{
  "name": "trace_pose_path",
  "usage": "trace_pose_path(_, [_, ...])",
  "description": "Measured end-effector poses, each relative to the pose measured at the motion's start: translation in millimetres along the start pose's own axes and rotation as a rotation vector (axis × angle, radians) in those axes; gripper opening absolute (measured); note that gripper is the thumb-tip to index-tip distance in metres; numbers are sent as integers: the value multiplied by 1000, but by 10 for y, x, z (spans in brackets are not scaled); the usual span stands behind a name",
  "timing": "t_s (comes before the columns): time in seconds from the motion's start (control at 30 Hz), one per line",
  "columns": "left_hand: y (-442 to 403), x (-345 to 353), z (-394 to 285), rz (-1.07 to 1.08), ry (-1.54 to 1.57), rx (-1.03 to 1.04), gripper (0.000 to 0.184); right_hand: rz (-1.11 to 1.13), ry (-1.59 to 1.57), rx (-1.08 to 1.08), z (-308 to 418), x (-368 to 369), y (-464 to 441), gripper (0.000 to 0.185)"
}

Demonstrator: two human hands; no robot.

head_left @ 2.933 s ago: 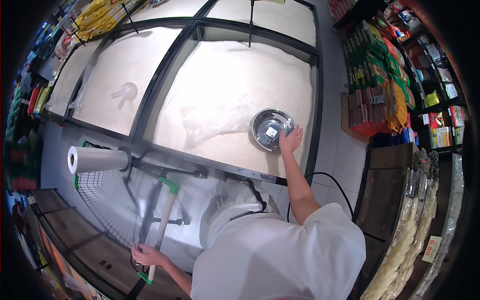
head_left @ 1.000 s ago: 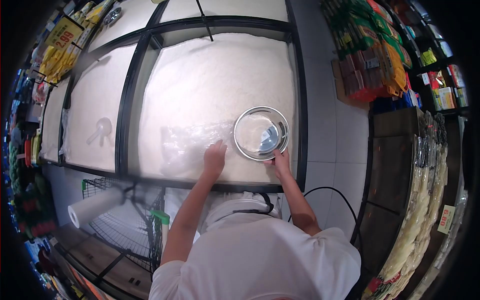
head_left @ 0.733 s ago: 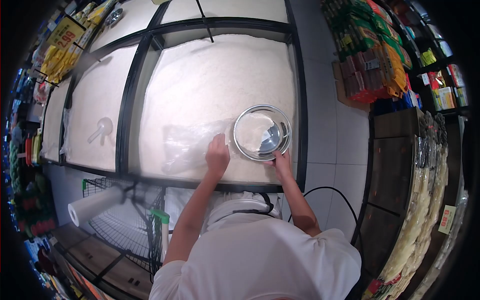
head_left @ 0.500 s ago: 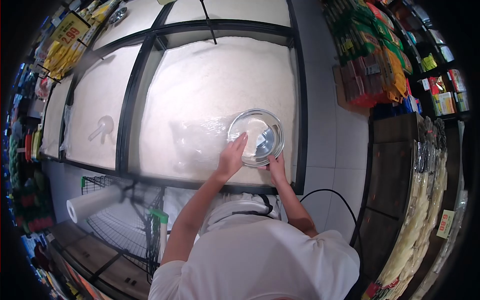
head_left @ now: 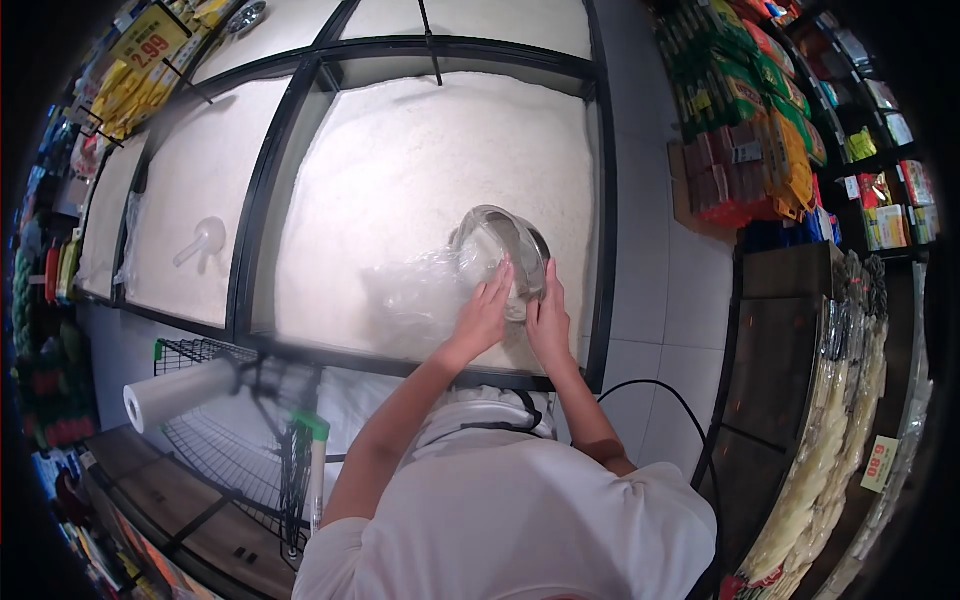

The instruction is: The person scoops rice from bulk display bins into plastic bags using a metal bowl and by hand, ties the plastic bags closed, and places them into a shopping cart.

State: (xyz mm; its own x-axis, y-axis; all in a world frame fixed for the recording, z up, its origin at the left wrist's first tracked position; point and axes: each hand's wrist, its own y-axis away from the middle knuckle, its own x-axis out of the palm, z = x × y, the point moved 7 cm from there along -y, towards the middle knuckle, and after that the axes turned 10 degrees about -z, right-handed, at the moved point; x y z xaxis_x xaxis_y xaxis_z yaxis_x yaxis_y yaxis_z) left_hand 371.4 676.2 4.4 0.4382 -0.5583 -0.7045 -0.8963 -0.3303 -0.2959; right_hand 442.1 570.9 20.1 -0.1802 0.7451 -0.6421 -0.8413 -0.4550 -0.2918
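Note:
A steel bowl (head_left: 531,243) with white grain in it is tilted to the left above the large grain bin (head_left: 430,150). My right hand (head_left: 550,318) holds its near right side. A clear plastic bag (head_left: 415,290) lies over the grain, its right end against the bowl's left rim. My left hand (head_left: 485,317) has its fingers together at the bag's mouth and the bowl's near edge; the fingertips partly cover this contact.
A clear scoop (head_left: 208,237) rests in the left bin. A plastic roll (head_left: 180,393) stands over a wire cart (head_left: 215,445) at the lower left. Packaged goods (head_left: 745,150) are stacked at the right. A black cable (head_left: 690,420) curves beside me.
My left hand has come from the cart to the bag, then moved right to the bowl. The bowl has moved slightly left and tipped left; the bag's end has moved up against it.

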Motion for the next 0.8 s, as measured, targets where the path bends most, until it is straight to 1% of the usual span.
trace_pose_path(0.07, [45, -38, 82, -61, -3, -29, 90, 83, 1, 45, 62, 114, -16, 79])
trace_pose_path(0.13, [112, -85, 166, -84, 13, -114, 90, 168, 18, 63, 162, 207, -12, 83])
trace_pose_path(0.23, [244, -150, 324, -120, 46, -235, 88, 258, 58, -3, 298, 364, 58, 83])
trace_pose_path(0.27, [296, -168, 381, -131, 60, -273, 87, 259, 51, -57, 371, 381, 81, 84])
trace_pose_path(0.37, [400, -351, 442, -279, 65, -281, 85, 286, 2, -80, 422, 461, 98, 84])
trace_pose_path(0.4, [432, -424, 452, -240, 237, -455, 84, 289, 30, -59, 413, 503, 110, 84])
trace_pose_path(0.5, [597, -541, 561, -383, 149, -460, 85, 364, 91, -158, 497, 573, 217, 84])
trace_pose_path(0.53, [648, -589, 584, -451, 51, -385, 87, 332, 64, -166, 495, 578, 232, 84])
trace_pose_path(0.6, [764, -625, 649, -477, 91, -408, 88, 271, 15, -190, 477, 577, 226, 83])
trace_pose_path(0.63, [804, -653, 653, -490, 110, -422, 89, 290, 18, -201, 481, 576, 243, 83])
trace_pose_path(0.67, [823, -675, 647, -527, 27, -368, 91, 308, 19, -209, 491, 572, 267, 83])
trace_pose_path(0.7, [848, -682, 667, -536, 54, -398, 91, 324, 19, -217, 508, 573, 278, 83])
trace_pose_path(0.8, [898, -692, 709, -554, 129, -482, 90, 250, 3, -202, 467, 546, 225, 80])
